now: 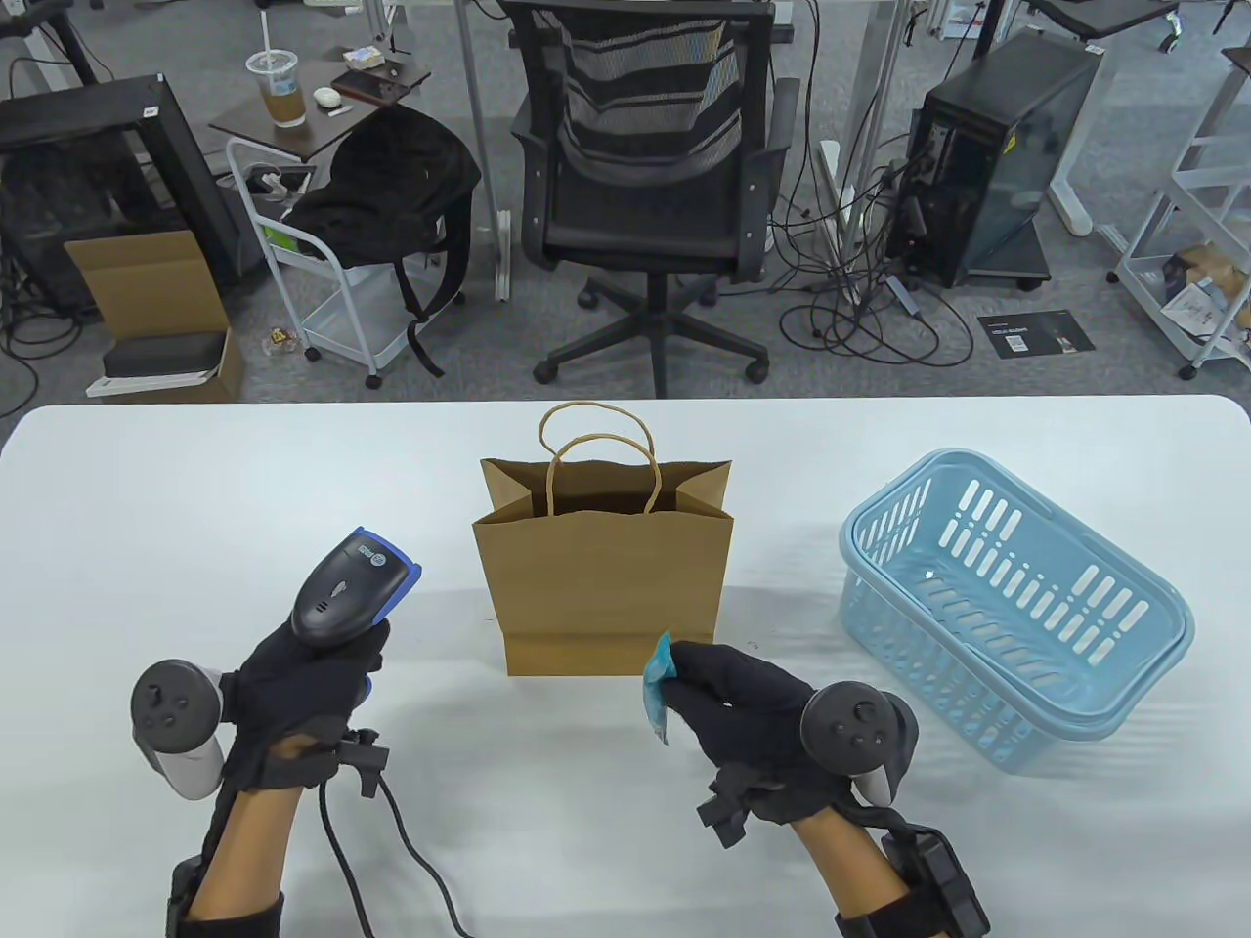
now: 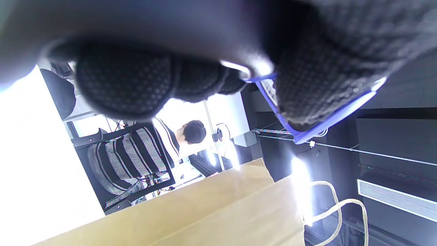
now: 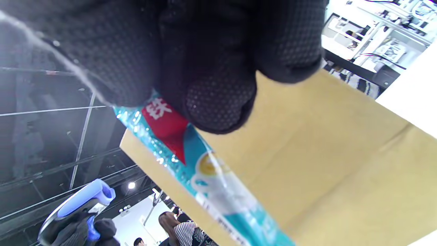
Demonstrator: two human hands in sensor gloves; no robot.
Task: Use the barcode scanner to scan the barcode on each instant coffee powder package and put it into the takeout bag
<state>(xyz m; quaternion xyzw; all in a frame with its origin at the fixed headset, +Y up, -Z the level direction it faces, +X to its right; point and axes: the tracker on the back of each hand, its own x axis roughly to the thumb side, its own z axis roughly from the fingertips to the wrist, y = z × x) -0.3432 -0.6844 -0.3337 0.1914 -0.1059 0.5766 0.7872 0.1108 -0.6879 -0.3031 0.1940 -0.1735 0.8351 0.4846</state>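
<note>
1. Office floor lies beyond the white table (image 1: 195, 489): a black mesh chair (image 1: 650, 186), a computer tower (image 1: 997, 147) with loose cables, a white trolley carrying a black backpack (image 1: 391, 191), and a cardboard box (image 1: 156, 293).
2. Takeout bag (image 1: 606, 576): brown paper, upright at table centre, mouth open, both twisted handles raised.
3. Basket (image 1: 1016, 606): light blue, slotted, on the table to the right of the bag, well apart from it.
4. Left hand (image 1: 303, 703): raised above the table left of the bag, fingers wrapped round the handle of the barcode scanner (image 1: 347, 586). The scanner's grey-and-blue head points up and away from the person. Its black cable (image 1: 391, 850) trails to the near edge.
5. Right hand (image 1: 743, 703): raised just in front of the bag's lower right corner. Thumb and fingers pinch the upper end of the coffee package (image 3: 211, 181), a narrow teal sachet with a red label and a cup picture.
6. In the table view the package stands edge-on at the fingertips, close to the bag's front face, outside the bag.
7. No barcode can be made out on the package in any view.
</note>
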